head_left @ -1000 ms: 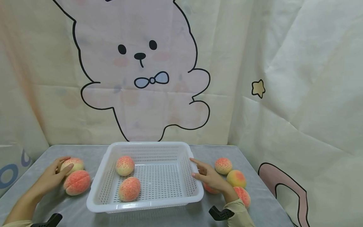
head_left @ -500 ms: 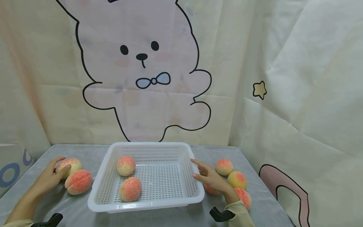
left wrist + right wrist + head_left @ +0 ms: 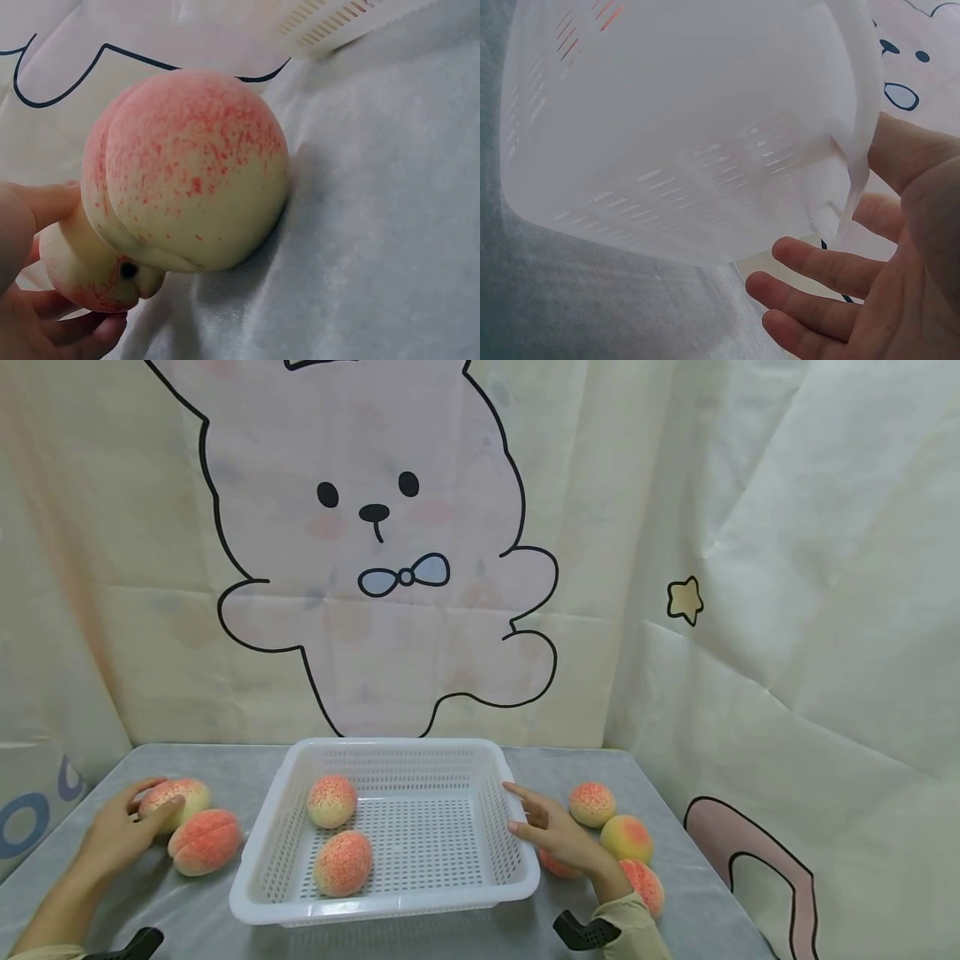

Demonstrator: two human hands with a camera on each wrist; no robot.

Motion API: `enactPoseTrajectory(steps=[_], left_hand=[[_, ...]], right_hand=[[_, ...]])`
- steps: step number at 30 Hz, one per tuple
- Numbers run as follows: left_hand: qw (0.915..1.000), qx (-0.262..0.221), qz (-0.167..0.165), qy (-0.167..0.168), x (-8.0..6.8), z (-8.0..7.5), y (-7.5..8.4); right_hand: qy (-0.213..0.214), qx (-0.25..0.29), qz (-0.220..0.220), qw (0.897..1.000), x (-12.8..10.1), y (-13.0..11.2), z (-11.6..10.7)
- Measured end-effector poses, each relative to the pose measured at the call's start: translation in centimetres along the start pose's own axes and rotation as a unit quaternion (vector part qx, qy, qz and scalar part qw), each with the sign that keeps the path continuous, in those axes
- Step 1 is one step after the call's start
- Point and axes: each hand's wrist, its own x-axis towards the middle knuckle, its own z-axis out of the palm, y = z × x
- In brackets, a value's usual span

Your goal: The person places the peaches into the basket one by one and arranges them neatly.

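A white perforated basket (image 3: 390, 835) is set at the middle of the grey worktop (image 3: 247, 764), its near rim close to the worktop's front edge and its far rim a little short of the backdrop cloth (image 3: 787, 568). Two peaches lie inside it, one (image 3: 332, 801) near the far left corner and one (image 3: 342, 862) nearer the front wall, with most of the basket floor to their right left bare. The left hand (image 3: 120, 837) is laid on the far left peach (image 3: 174, 797), which is held by curled fingers (image 3: 82, 334) and thumb; in the left wrist view this peach is seen touching a second left peach (image 3: 206, 842), which lies between it and the basket's left wall, with a strip of bare worktop before that wall. The right hand (image 3: 558, 831) is placed against the basket's right rim, its fingers (image 3: 817, 296) loosely spread beneath the rim and its thumb above; whether the rim is actually clamped cannot be told. Behind this hand a row of three peaches (image 3: 621, 837) runs toward the worktop's right edge, and a fourth (image 3: 557, 865) is partly hidden under the wrist. Open worktop remains behind the basket and at the far left corner.
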Motion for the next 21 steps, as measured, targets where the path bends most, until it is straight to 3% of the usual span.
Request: enactPoseTrajectory(steps=[8, 21], left_hand=[[0.9953, -0.042, 0.018, 0.085, -0.6, -0.5, 1.3], [0.9924, -0.053, 0.034, 0.105, -0.9, -0.9, 4.3]], right_hand=[[-0.004, 0.009, -0.007, 1.0, -0.1, 0.1, 0.0], [-0.005, 0.006, -0.005, 1.0, 0.0, 0.1, 0.0]])
